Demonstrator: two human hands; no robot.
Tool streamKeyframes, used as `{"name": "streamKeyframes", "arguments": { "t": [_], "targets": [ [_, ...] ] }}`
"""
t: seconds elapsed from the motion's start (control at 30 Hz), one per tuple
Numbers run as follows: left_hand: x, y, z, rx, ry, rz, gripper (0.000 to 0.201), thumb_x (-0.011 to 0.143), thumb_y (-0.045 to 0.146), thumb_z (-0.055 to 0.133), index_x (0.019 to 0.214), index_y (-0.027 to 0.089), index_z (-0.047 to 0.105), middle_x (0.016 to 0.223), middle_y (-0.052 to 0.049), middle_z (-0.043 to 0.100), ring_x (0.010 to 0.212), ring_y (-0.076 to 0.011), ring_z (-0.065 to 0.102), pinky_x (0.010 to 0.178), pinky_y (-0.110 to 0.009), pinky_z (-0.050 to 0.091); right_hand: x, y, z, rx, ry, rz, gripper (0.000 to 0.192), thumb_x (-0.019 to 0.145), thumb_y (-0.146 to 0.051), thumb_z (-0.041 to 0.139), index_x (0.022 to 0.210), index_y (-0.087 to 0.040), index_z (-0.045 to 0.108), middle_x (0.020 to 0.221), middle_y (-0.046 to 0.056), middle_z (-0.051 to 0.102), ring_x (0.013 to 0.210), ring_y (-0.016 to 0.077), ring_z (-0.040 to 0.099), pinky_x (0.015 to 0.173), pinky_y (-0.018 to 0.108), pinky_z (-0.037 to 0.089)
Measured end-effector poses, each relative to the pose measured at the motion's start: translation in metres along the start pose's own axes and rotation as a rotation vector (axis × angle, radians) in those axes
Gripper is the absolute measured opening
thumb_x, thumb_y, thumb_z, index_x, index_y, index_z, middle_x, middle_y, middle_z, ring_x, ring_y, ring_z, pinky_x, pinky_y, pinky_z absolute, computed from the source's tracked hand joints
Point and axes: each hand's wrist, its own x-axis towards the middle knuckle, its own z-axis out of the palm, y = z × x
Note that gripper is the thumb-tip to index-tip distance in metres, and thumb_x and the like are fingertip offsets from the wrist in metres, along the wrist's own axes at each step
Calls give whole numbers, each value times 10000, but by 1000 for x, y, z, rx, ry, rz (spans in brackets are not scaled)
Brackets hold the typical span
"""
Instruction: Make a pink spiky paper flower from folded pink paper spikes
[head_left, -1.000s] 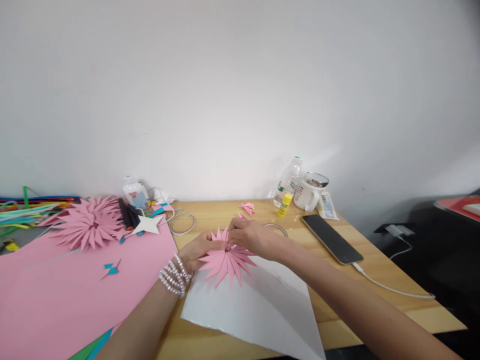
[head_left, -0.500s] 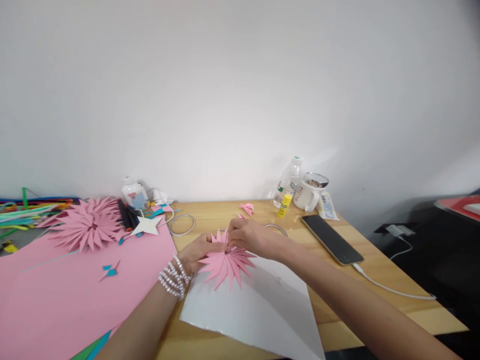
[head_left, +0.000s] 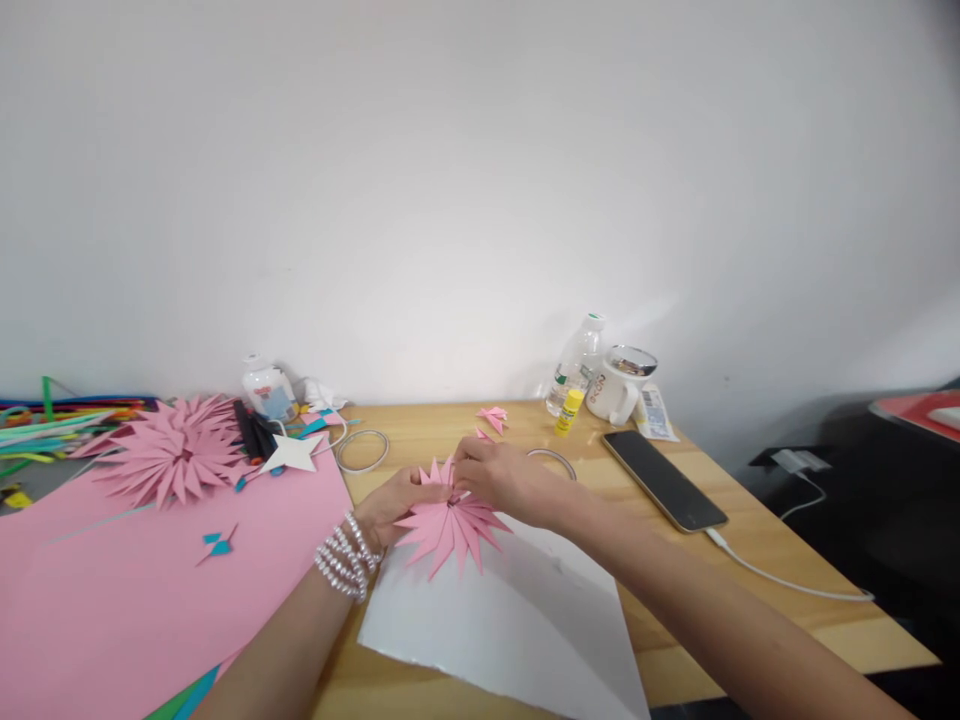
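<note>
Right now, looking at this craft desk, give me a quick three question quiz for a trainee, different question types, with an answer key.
1. True or false: both hands, left hand and right hand, touch the pink paper flower.
2. What lies under the flower? A) white sheet B) phone C) pink sheet
3. Fill in: the yellow glue stick stands beside the clear ____.

Key: 1 true; 2 A; 3 bottle.
</note>
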Motion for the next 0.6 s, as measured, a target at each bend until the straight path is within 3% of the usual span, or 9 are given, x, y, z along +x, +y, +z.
{"name": "streamKeyframes", "arguments": {
  "t": [0.13,0.27,0.4,0.6],
  "targets": [
    [-2,4,3,-12,-12,21,237,508,243,785,659,107,662,563,-13,614,528,-120,552,555,-248,410,-5,-2,4,75,132,67,189,825,-88,460,728,-157,608,905,54,519,694,103,501,606,221,382],
    [-2,6,7,52,62,68,201,544,258,769,581,106,642,475,21,557,436,-72,473,457,-204,354,-7,-2,9,117,267,280,140,765,-93,522,681,-157,613,856,45,514,646,97,491,574,217,388],
    [-1,6,10,57,128,126,216,539,263,772,530,115,614,414,55,496,388,-48,409,416,-192,310,-4,-5,15,158,290,461,126,728,-106,531,654,-176,605,655,0,557,582,105,492,538,215,363],
    [1,3,9,43,174,177,176,557,230,764,624,117,647,531,13,606,491,-90,520,504,-219,399,2,-7,27,406,381,611,82,683,-128,506,640,-170,560,604,-14,614,543,104,544,498,191,369]
  ]
}}
